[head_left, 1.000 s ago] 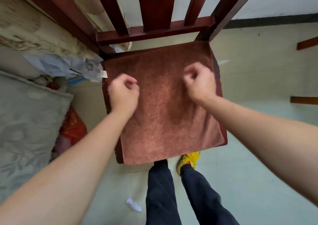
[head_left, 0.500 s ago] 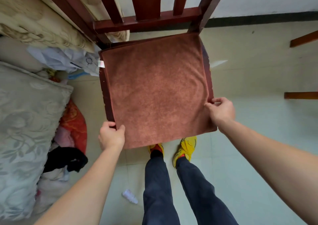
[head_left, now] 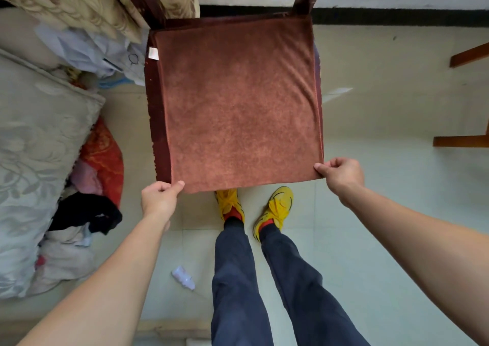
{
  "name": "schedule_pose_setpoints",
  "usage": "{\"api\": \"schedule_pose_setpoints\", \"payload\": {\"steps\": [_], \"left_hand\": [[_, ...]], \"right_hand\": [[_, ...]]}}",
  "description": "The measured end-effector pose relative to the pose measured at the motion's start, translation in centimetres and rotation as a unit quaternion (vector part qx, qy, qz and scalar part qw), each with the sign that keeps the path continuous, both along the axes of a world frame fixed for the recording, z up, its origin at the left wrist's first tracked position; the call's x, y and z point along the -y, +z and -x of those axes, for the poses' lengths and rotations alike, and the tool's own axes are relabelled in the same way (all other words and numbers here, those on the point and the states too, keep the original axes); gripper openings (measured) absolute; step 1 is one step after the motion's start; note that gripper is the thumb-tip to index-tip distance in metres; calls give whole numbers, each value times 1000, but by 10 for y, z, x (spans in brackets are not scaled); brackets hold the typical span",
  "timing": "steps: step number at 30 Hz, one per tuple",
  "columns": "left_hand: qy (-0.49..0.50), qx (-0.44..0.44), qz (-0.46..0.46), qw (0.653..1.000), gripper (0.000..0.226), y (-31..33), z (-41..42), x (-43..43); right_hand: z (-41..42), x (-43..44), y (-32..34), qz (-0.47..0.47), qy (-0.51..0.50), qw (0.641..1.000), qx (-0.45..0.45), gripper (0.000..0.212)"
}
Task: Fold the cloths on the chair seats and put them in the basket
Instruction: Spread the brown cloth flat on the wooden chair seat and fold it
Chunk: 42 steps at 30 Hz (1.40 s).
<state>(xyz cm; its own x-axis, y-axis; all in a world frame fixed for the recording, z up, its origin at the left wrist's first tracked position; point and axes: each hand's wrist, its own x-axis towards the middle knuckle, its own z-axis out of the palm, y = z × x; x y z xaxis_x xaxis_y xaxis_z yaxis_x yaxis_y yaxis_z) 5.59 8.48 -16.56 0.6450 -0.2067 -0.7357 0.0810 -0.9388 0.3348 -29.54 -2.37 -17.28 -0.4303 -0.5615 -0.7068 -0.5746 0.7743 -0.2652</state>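
A rust-brown cloth [head_left: 238, 102] lies spread flat over the seat of a dark red wooden chair [head_left: 156, 123], with a small white label at its far left corner. My left hand [head_left: 160, 198] pinches the cloth's near left corner. At the near right corner, my right hand [head_left: 341, 173] grips the cloth between thumb and fingers. The near edge is stretched between both hands, just past the seat's front. No basket is in view.
A grey patterned cushion [head_left: 34, 160] and a heap of clothes [head_left: 87, 213] lie on the floor at left. A small white bottle [head_left: 183, 277] sits near my feet in yellow shoes [head_left: 275, 208]. Wooden furniture legs [head_left: 460, 140] stand at right.
Both hands came back from the middle of the cloth to its near corners and took hold of them. The view has tilted down toward my feet.
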Motion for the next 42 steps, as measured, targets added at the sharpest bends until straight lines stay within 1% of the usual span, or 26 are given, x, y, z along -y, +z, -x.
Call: {"api": "schedule_pose_setpoints", "payload": {"steps": [2, 4, 6, 8, 10, 12, 14, 16, 18, 19, 22, 25, 29, 32, 34, 37, 40, 42], "left_hand": [[54, 3, 11, 998, 27, 1, -2, -2], [120, -31, 21, 992, 23, 4, -3, -1], [178, -80, 37, 980, 18, 4, -2, 1], [211, -114, 44, 970, 33, 2, -1, 4], [233, -117, 48, 964, 36, 0, 2, 7], [245, -109, 41, 962, 36, -1, 4, 8], [229, -83, 35, 969, 33, 1, 7, 5], [191, -46, 27, 980, 32, 8, 11, 3], [169, -30, 28, 985, 31, 20, 14, 3], [171, -32, 34, 984, 30, 26, 14, 4], [189, -47, 73, 978, 26, 46, 9, 20], [187, -77, 128, 971, 18, 64, -7, 57], [205, -154, 174, 951, 6, 77, -33, 116], [225, -208, 194, 932, 10, 76, -49, 160], [236, -215, 202, 926, 15, 70, -59, 190], [217, -210, 202, 932, 19, 60, -69, 227], [190, -207, 196, 940, 17, 47, -73, 252], [201, -203, 198, 938, 15, 42, -73, 264]], "right_hand": [[0, -1, 0, 0, 8, 1000, -1, 33], [-2, -3, -2, 9, -18, 1000, 12, 30], [-7, -6, -2, 15, -111, 992, 58, 28], [-12, -9, -1, 0, -212, 970, 119, 35], [-17, -11, 0, -24, -267, 951, 153, 37], [-18, -14, 2, -28, -296, 944, 146, 33], [-16, -16, 6, -26, -305, 944, 122, 27], [-15, -19, 16, -15, -317, 942, 113, 23], [-16, -19, 29, 13, -324, 940, 110, 19], [-18, -18, 36, 32, -323, 939, 111, 22], [-30, 1, 58, 89, -328, 931, 133, 24], [-45, 40, 78, 124, -331, 918, 178, 15], [-66, 102, 92, 130, -329, 904, 242, 12], [-80, 148, 87, 119, -327, 897, 272, 14], [-89, 175, 78, 115, -320, 900, 273, 12], [-101, 206, 65, 124, -319, 898, 278, 6], [-107, 228, 50, 121, -312, 898, 287, 7], [-109, 240, 42, 108, -309, 900, 288, 11]]}}
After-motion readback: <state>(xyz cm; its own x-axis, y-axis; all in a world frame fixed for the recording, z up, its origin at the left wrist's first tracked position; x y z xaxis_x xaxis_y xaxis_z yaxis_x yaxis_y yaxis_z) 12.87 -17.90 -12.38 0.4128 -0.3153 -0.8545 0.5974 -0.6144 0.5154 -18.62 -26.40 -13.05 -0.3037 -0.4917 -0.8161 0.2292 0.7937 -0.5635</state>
